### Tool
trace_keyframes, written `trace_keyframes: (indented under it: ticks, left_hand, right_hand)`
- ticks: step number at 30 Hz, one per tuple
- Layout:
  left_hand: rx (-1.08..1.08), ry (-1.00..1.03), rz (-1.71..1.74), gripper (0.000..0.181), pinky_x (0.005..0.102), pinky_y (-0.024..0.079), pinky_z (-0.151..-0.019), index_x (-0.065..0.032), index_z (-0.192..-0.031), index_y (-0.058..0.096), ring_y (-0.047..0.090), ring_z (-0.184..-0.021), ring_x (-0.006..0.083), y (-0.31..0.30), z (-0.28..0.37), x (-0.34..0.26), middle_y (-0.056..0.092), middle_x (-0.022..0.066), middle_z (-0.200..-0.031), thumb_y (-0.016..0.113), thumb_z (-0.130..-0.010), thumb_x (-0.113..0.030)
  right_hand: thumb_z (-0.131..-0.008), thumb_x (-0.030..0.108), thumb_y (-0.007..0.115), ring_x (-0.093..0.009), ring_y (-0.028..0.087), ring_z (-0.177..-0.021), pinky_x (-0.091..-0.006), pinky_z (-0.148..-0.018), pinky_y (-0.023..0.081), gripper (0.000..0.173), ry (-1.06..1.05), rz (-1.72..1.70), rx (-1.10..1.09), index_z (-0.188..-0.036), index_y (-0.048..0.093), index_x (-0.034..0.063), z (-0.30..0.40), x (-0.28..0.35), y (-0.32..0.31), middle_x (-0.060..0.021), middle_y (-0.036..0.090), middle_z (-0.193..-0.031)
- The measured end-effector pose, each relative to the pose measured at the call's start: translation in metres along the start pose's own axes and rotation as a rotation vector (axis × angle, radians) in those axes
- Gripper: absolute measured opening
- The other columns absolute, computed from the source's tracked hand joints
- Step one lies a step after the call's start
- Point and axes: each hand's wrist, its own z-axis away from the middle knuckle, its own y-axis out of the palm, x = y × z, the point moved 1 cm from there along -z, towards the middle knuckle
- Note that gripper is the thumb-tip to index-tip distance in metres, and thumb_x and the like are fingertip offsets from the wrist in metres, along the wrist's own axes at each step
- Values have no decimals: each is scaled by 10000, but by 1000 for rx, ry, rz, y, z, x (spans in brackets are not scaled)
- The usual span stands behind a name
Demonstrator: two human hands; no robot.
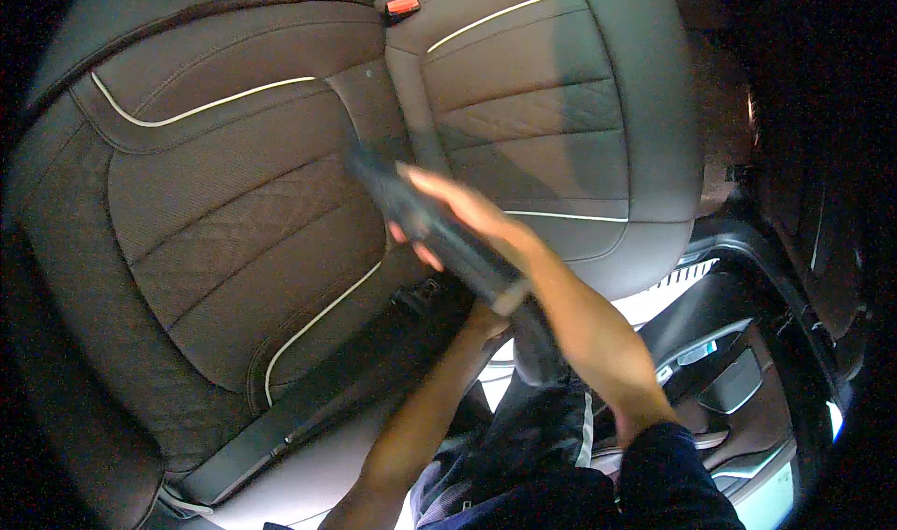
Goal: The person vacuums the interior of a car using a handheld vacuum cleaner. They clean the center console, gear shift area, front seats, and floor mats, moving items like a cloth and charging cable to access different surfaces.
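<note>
A black, tube-shaped handheld tool [466, 249], which looks like a small handheld vacuum cleaner, is blurred by motion. Its narrow end points up and left over the gap between seat cushion and backrest. My right hand [462, 197] grips its front half, with fingertips showing on the tool's left side. My left hand [490, 322] is at the rear end, mostly hidden behind the tool, so its grip cannot be seen. Beneath both hands lie the dark brown seat backrest [231, 200] and seat cushion [525, 109], both with white piping.
A red seat-belt buckle [403, 5] sits at the top, where cushion and backrest meet. A black seat belt [280, 439] runs along the backrest's near side. At the lower right is an open car door [722, 362] with a handle and pocket. The door sill [743, 249] curves beside the cushion.
</note>
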Motion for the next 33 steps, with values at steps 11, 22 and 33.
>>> trace_keyframes:
  ticks: [11, 22, 33]
  left_hand:
    - [-197, 45, -654, 399, 429, 526, -858, 15, -1147, 547, 659, -965, 327, 41, 22, -41, 672, 196, -1062, 680, -855, -223]
    - [-254, 200, -853, 399, 443, 532, -866, 27, -1125, 559, 688, -974, 356, 22, 9, -34, 685, 230, -1063, 714, -844, -211]
    - [-279, 167, -859, 478, 455, 523, -909, 47, -1234, 513, 680, -1002, 343, 13, 8, -24, 678, 233, -1092, 708, -870, -194]
  right_hand:
    - [-971, 473, 559, -222, 650, -595, -383, -629, 566, 635, -331, 539, -363, -1396, 433, 20, 25, -61, 74, -160, 673, -945]
    - [-954, 475, 619, -204, 708, -847, -310, -724, 567, 751, -237, 583, -218, -1476, 388, -13, 29, -49, 168, -143, 716, -1039]
    - [-952, 294, 677, -308, 404, -1413, -412, -1173, 297, 704, -306, 717, 265, -1491, 369, -38, 24, -57, 258, -246, 445, -1493]
